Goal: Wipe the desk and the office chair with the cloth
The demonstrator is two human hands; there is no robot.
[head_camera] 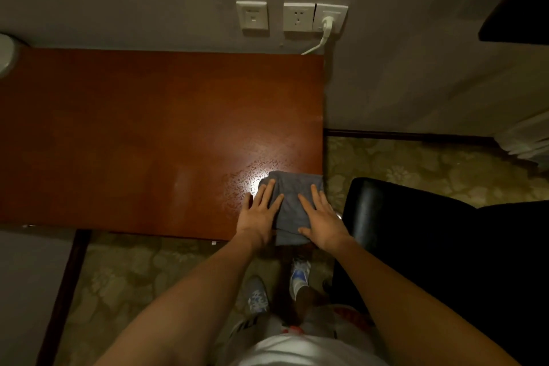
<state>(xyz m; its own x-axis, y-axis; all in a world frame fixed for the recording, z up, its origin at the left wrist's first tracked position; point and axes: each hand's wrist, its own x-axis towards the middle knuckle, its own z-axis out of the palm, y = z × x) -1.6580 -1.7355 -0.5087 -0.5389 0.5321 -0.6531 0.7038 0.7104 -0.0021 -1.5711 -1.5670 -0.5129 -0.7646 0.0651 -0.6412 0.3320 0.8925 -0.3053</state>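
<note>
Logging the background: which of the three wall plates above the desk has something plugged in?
The rightmost plate: a white plug and cord hang from it. The middle plate and left plate have nothing in them.

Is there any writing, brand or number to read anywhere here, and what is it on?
Nothing here can be read.
Wall plates: any marks are too small to read.
Shoes: patterned, but no legible brand.
Desk, cloth, chair: no labels in view.
</note>
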